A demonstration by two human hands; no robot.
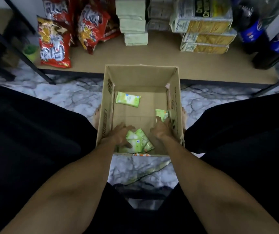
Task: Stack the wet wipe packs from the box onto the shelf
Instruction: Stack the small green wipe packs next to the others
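Observation:
An open cardboard box (106,115) stands on the floor between my knees. Inside it, one green wet wipe pack (127,99) lies flat near the far left. A second pack (160,113) leans against the right wall. A small pile of packs (139,143) sits at the near wall. My left hand (121,135) is down on the pile, fingers and thumb curled round its left side. My right hand (162,129) reaches along the right wall, its fingertips touching the leaning pack. On the shelf board (160,54) behind the box stands a stack of pale green wipe packs (133,22).
Red snack bags (54,43) stand at the shelf's left, yellow multipacks (204,38) at its right, and dark soda bottles (253,27) at the far right. Black shelf posts (25,48) frame the sides. There is bare board between the wipe stack and the box. The floor is marbled.

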